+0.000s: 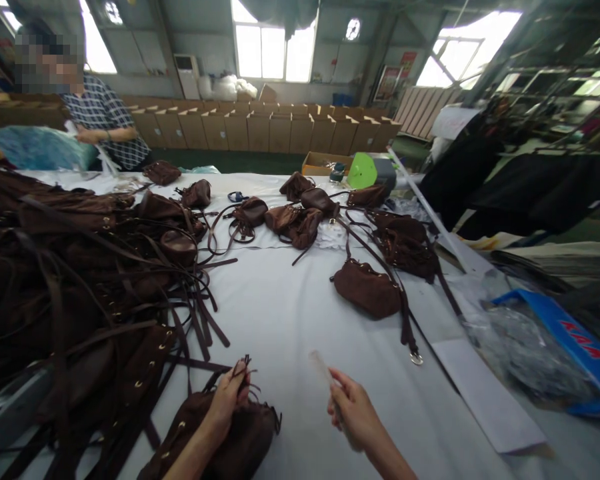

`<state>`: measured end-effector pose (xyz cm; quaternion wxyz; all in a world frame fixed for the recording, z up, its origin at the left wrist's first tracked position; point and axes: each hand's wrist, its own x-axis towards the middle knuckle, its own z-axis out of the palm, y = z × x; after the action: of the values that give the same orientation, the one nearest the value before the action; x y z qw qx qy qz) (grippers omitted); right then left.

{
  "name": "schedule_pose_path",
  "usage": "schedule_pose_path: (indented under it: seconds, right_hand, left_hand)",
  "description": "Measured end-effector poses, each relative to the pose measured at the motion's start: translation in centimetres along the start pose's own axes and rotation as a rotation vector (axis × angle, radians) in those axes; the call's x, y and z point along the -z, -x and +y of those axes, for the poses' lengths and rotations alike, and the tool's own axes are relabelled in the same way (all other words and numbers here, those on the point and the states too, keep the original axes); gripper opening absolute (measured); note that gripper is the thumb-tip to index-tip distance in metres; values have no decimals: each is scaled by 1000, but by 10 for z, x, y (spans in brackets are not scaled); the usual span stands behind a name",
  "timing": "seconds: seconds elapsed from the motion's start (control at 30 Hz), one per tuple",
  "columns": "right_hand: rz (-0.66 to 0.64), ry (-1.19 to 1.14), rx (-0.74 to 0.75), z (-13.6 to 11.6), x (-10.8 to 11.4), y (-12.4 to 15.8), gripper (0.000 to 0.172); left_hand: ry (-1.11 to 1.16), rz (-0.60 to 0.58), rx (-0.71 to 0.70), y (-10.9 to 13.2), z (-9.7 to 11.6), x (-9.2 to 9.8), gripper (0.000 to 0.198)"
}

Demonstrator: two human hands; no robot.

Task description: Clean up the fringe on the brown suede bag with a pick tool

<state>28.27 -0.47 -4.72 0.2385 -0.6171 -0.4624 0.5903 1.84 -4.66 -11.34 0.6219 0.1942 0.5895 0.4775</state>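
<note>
In the head view a dark brown drawstring bag [250, 437] with metal eyelets lies at the table's near edge. My left hand [227, 397] is above it, fingers pinched on thin dark brown cords [247, 363] whose ends stick up past the fingertips. Off to the right, my right hand [353, 410] is closed around a thin pale, see-through strip [321, 367]. Motion blurs that strip, so its exact kind is unclear. Bare white tabletop separates the two hands.
A heap of brown bags and straps [80, 267] covers the table's left side. Another brown bag [367, 290] lies right of centre. At the right are white paper [490, 400] and a blue box [570, 347] holding clear plastic. A person [107, 123] stands across the table.
</note>
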Motion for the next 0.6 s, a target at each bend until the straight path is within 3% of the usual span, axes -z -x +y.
schedule_pose_path:
  seconds: [0.13, 0.23, 0.33, 0.47, 0.6]
  right_hand:
    - [-60, 713, 223, 40, -30, -8, 44]
    - [-84, 1060, 265, 46, -53, -5, 56]
    - [-141, 1162, 290, 35, -76, -6, 60]
    - [-286, 1210, 376, 5, -104, -4, 38]
    - [-407, 1176, 446, -28, -107, 3, 31]
  left_hand:
    - [119, -71, -59, 21, 23, -9, 49]
    - [140, -147, -56, 37, 33, -9, 45]
    - [104, -222, -40, 51, 39, -10, 43]
    - [-6, -288, -38, 56, 48, -12, 42]
    - [-158, -302, -72, 50, 65, -10, 41]
